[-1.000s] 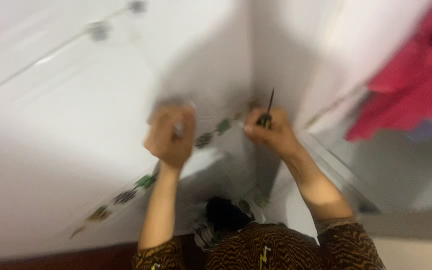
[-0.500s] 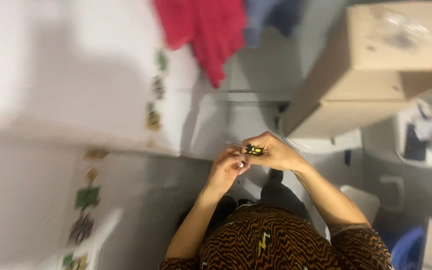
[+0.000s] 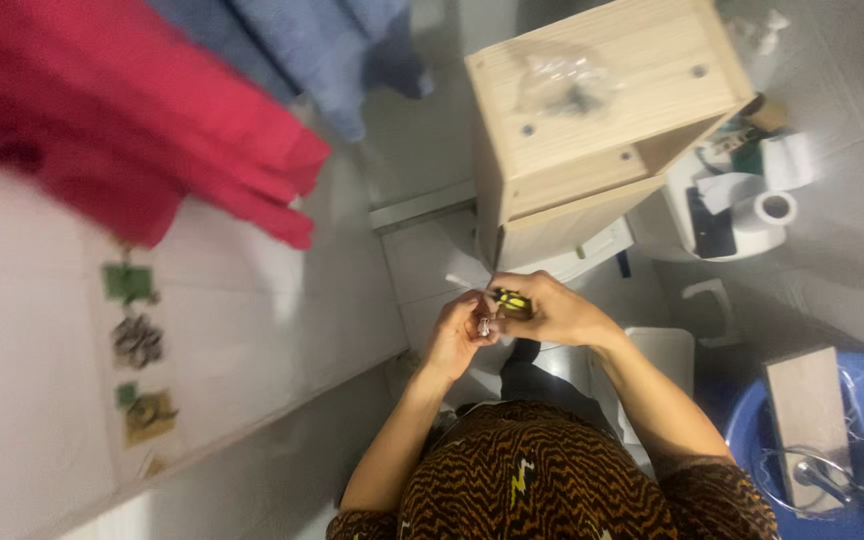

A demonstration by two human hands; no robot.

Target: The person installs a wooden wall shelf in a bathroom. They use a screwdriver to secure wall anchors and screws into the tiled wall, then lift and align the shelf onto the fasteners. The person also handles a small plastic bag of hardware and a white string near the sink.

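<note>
1. One yellow-and-black tool (image 3: 512,301) sits clenched in my right hand (image 3: 552,312), below one wooden cabinet (image 3: 592,120).
2. One small metal piece (image 3: 484,326) is pinched by my left hand (image 3: 457,335).

A home bathroom: white tiled walls (image 3: 252,330), hanging red towel (image 3: 122,120), toilet-paper roll (image 3: 774,210), blue basin (image 3: 862,400).
</note>
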